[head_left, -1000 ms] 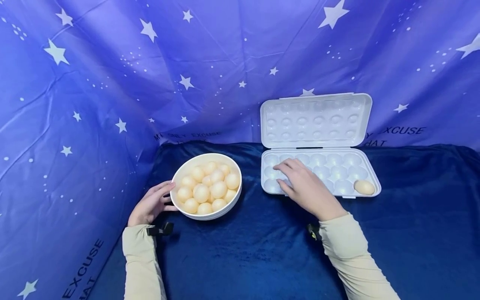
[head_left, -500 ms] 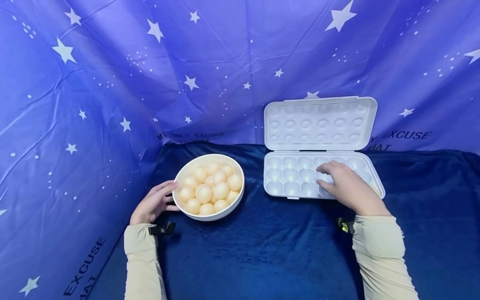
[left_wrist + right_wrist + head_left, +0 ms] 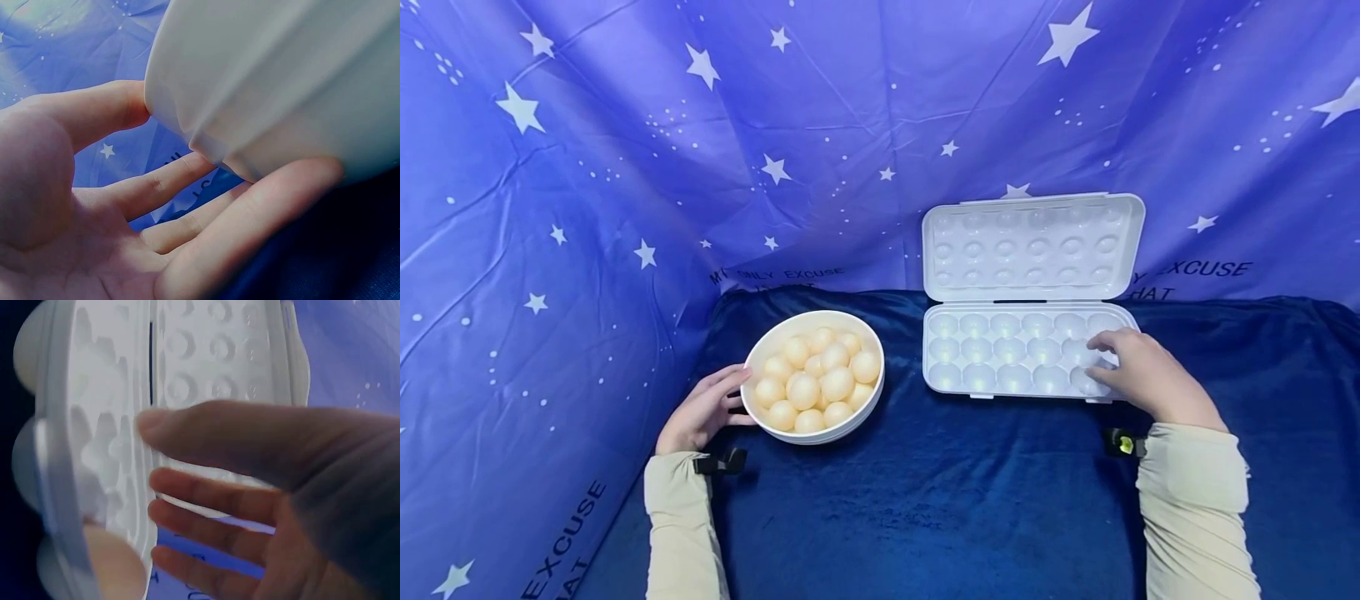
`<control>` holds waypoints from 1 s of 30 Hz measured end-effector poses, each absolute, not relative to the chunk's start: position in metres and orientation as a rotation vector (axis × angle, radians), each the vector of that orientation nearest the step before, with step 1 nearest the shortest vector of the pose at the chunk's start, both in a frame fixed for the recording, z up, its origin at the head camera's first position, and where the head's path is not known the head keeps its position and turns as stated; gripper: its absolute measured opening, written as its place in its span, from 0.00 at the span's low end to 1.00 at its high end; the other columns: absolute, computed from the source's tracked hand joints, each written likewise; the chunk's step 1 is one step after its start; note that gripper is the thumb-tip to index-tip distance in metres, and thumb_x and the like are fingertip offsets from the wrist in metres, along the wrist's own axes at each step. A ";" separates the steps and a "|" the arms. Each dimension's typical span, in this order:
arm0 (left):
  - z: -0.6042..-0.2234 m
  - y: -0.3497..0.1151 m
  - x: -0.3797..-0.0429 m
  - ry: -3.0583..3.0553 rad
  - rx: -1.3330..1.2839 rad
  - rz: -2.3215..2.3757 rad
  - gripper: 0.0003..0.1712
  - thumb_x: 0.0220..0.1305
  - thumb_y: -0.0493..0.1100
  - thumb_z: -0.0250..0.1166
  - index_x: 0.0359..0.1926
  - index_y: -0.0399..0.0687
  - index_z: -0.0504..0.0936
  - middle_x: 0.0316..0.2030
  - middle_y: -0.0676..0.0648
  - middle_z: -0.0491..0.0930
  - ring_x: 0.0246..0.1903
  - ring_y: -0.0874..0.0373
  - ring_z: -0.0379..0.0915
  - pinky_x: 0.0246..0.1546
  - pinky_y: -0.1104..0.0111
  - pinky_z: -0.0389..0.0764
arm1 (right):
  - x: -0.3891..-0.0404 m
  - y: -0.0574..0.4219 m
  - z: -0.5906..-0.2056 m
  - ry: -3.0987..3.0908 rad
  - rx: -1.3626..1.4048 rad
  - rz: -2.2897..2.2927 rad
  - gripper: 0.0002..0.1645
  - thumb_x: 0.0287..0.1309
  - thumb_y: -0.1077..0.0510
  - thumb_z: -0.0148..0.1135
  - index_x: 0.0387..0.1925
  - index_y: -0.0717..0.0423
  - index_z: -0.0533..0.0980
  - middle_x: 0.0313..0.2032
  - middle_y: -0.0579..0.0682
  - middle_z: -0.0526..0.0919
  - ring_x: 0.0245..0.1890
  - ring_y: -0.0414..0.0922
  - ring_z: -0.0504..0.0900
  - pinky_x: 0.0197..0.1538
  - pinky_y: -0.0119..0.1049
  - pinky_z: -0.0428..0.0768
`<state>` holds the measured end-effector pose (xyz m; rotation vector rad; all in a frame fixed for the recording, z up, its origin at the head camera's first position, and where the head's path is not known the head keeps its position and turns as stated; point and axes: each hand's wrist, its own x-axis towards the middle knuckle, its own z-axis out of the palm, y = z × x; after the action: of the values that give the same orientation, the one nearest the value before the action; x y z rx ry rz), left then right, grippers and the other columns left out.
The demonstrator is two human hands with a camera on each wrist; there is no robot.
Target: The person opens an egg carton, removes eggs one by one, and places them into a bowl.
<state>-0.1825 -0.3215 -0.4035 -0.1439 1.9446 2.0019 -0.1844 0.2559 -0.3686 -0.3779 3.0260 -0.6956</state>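
At the left, a white bowl [image 3: 877,392] holds several round, cream-coloured eggs [image 3: 802,389]. My left hand [image 3: 700,408] holds the bowl's left side; in the left wrist view its thumb [image 3: 109,109] meets the rim while long fingers [image 3: 269,215] lie against the outer wall. To the right lies a white plastic egg box [image 3: 1011,293], its lid [image 3: 1037,225] raised. My right hand [image 3: 1157,379] hovers at the box's right end, fingers spread and nothing seen between them. One egg [image 3: 115,559] sits in an end cup, visible in the right wrist view; the hand hides it from the head view.
Dark blue velvety cloth [image 3: 925,500] covers the table. A blue-purple star-patterned curtain [image 3: 850,125] stands behind and at the left, close to the left arm. The raised lid almost reaches this curtain.
My right hand has moved rightward across the egg box from its left cups to its right end, covering the egg there in the head view. The left hand and bowl stay put.
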 end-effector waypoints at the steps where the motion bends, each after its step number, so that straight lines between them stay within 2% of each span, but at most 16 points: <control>1: -0.404 -0.322 -0.183 1.943 -0.141 2.003 0.17 0.77 0.47 0.52 0.59 0.45 0.66 0.44 0.57 0.80 0.43 0.60 0.82 0.40 0.57 0.87 | -0.185 0.259 -0.370 3.012 -0.365 -0.691 0.22 0.55 0.63 0.66 0.47 0.76 0.76 0.45 0.75 0.80 0.47 0.69 0.78 0.51 0.64 0.74; 8: -0.405 -0.322 -0.183 1.936 -0.138 2.011 0.15 0.77 0.46 0.51 0.59 0.45 0.66 0.44 0.57 0.81 0.42 0.60 0.82 0.39 0.57 0.87 | -0.185 0.277 -0.377 2.947 -0.296 -0.698 0.22 0.44 0.67 0.62 0.45 0.73 0.78 0.39 0.67 0.81 0.36 0.58 0.75 0.41 0.52 0.76; 16: -0.404 -0.322 -0.183 1.931 -0.151 2.015 0.15 0.77 0.46 0.51 0.58 0.46 0.66 0.44 0.57 0.81 0.42 0.61 0.83 0.39 0.57 0.87 | -0.185 0.281 -0.378 2.939 -0.272 -0.705 0.21 0.46 0.66 0.61 0.45 0.72 0.78 0.31 0.57 0.78 0.33 0.52 0.73 0.36 0.41 0.71; 25: -0.405 -0.323 -0.183 1.925 -0.153 2.021 0.15 0.77 0.46 0.52 0.58 0.47 0.67 0.44 0.56 0.81 0.42 0.60 0.83 0.40 0.57 0.87 | -0.182 0.284 -0.376 2.971 -0.234 -0.733 0.22 0.47 0.63 0.64 0.44 0.73 0.79 0.35 0.61 0.82 0.36 0.54 0.77 0.39 0.44 0.76; 30: -0.404 -0.322 -0.183 1.934 -0.157 2.015 0.16 0.77 0.47 0.52 0.59 0.45 0.66 0.44 0.56 0.80 0.42 0.60 0.83 0.40 0.57 0.87 | -0.180 0.282 -0.371 2.984 -0.210 -0.743 0.23 0.48 0.61 0.63 0.45 0.73 0.79 0.40 0.67 0.83 0.39 0.58 0.78 0.43 0.53 0.78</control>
<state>-0.1834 -0.3218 -0.4039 -0.1572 1.9340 2.0146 -0.1803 0.2822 -0.3707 -0.2104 2.9837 -0.7425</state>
